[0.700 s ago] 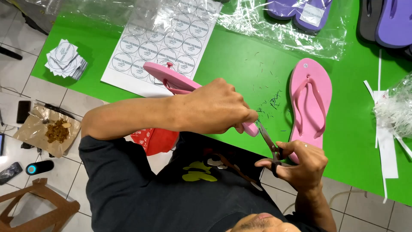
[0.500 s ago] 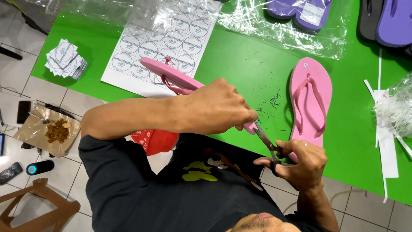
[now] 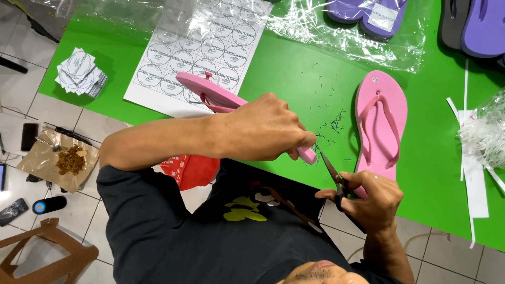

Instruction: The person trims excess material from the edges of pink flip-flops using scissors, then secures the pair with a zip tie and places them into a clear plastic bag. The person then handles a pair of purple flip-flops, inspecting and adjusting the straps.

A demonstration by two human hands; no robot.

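1. We see the left hand (image 3: 265,129) closed tight around a pink flip-flop (image 3: 210,94), holding it tilted above the green bench (image 3: 294,79), its heel end poking out past the fingers.
2. The right hand (image 3: 371,200) is curled shut on the handles of a pair of scissors (image 3: 333,171); the blade tips sit just beside the flip-flop's heel, though we cannot tell whether they touch.
3. A second pink flip-flop (image 3: 381,118) lies flat on the bench, straps up, just beyond the right hand.
4. Dark trimmings (image 3: 331,123) are scattered on the bench between the two flip-flops.
5. A white sheet of round stickers (image 3: 179,68) lies under the raised flip-flop.
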